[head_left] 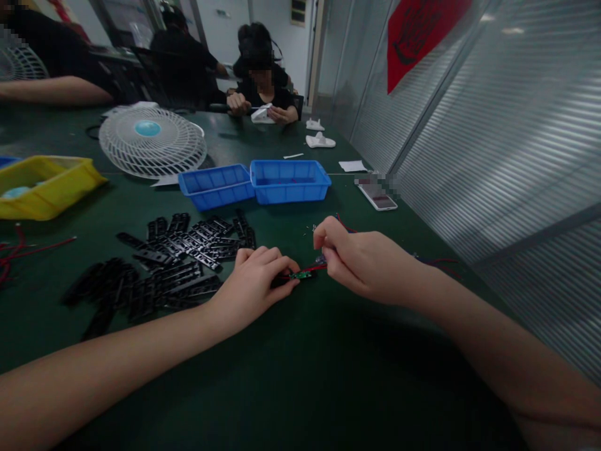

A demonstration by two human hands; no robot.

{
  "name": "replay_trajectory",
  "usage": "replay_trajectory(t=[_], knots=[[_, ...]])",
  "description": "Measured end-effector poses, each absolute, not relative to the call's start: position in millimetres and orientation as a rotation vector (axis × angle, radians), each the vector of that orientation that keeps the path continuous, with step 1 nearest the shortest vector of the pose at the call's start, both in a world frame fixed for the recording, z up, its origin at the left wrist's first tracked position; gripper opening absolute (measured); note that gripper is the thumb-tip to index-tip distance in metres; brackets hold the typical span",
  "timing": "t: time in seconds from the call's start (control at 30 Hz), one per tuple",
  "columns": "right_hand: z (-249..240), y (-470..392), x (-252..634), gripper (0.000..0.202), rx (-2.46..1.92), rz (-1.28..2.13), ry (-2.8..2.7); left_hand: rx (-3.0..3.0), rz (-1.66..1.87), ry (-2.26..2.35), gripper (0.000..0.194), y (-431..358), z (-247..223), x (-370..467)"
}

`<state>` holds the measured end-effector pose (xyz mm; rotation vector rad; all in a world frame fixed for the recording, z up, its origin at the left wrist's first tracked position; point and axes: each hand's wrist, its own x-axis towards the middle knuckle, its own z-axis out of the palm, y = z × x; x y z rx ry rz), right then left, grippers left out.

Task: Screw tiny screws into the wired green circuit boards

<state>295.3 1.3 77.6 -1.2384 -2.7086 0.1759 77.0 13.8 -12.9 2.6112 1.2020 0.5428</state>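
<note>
Close to the middle of the table, my left hand (258,279) pinches a small green circuit board (301,274) between thumb and fingers. Red wires (320,267) run from the board toward my right hand (354,260). The fingers of that hand are curled closed just right of the board, and what they hold, if anything, is hidden. A small bluish piece and more wire ends show around it. Many black plastic strips (188,244) lie in a loose pile beyond and left of my left hand.
Two blue bins (291,193) stand behind the pile, with a yellow bin (61,194) to the left. A white fan grille (153,141), a phone (377,194) and white plastic parts (320,141) lie farther back. Across the table a person (263,94) handles a white part. A partition wall borders the right.
</note>
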Motion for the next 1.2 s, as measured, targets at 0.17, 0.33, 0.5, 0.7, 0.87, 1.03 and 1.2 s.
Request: replay_trajectory(t=[0.17, 0.33, 0.5, 0.7, 0.87, 1.03, 1.2], knots=[[75, -1, 291, 0.025, -1.277, 0.171, -2.654, 2.623, 0.541, 1.198, 0.016, 14, -12, 77], [65, 7, 290, 0.029, -1.225, 0.178, -2.623, 2.643, 0.538, 1.199, 0.017, 14, -12, 76], [48, 19, 285, 0.03, -1.0, 0.47, -2.329, 2.654, 0.541, 1.206, 0.016, 14, -14, 77], [20, 19, 251, 0.036, -0.732, 1.438, -1.456, 2.67, 0.556, 1.21, 0.018, 15, -19, 77], [16, 17, 236, 0.054, -0.678, 1.609, -1.184, 2.67, 0.533, 1.208, 0.018, 15, -17, 77], [27, 15, 243, 0.051, -0.582, 1.527, -1.21, 2.664, 0.559, 1.191, 0.017, 15, -17, 77], [28, 11, 249, 0.052, -0.632, 1.52, -1.256, 2.677, 0.57, 1.184, 0.018, 14, -18, 76]])
